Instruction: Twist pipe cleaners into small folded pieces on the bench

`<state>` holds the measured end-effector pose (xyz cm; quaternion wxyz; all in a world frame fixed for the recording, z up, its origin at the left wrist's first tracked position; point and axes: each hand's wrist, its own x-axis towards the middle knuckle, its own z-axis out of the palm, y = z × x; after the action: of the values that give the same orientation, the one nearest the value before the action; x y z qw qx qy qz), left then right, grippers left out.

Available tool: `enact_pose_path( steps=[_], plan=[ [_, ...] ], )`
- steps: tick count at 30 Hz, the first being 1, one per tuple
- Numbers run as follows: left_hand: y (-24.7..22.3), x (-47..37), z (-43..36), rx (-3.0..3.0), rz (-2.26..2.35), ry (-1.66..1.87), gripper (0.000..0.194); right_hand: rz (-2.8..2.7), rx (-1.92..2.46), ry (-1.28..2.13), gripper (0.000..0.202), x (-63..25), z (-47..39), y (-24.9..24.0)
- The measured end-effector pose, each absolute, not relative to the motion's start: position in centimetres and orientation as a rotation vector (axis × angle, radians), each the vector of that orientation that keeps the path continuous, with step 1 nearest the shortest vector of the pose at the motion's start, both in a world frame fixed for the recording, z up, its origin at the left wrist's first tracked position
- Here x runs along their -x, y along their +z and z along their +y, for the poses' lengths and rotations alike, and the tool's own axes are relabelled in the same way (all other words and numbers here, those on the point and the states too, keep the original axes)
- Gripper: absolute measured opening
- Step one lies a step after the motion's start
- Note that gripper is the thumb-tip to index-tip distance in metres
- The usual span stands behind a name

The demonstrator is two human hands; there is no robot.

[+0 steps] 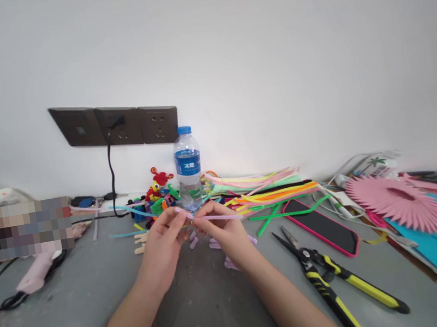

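Lilac strip [224, 217] in right hand [226, 230] — one end indistinct at left hand [165, 241]

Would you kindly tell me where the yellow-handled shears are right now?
In the head view, the shears lie on the grey table at lower right, between the right forearm and the pink-edged phone.

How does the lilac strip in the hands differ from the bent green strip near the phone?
The lilac strip is held between the left hand and right hand; the green strip lies free of both. The lilac strip's free end runs nearly straight, while the green strip bends. Both strips are thin.
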<state>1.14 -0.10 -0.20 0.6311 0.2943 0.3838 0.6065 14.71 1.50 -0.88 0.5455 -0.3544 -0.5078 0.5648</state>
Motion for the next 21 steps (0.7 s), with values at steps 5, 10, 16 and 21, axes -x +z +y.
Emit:
enact_pose_path(
  steps=[5,10,16,21],
  plan=[
    [-0.4,-1.0,0.2,-0.634,0.854,1.397,0.025,-1.279,0.845,1.315,0.017,-14.9,1.4,-0.8],
    [-0.2,-0.9,0.4,-0.617,0.867,1.385,0.029,-1.324,0.821,1.322,0.017,-15.3,1.6,-0.5],
    [0.2,-0.9,0.1,-0.625,0.902,1.251,0.031,-1.419,0.715,1.271,0.018,-16.6,1.8,0.3],
    [0.0,-0.8,-0.1,-0.692,0.874,1.176,0.028,-1.496,0.663,1.316,0.014,-17.5,2.0,0.8]
  ],
)
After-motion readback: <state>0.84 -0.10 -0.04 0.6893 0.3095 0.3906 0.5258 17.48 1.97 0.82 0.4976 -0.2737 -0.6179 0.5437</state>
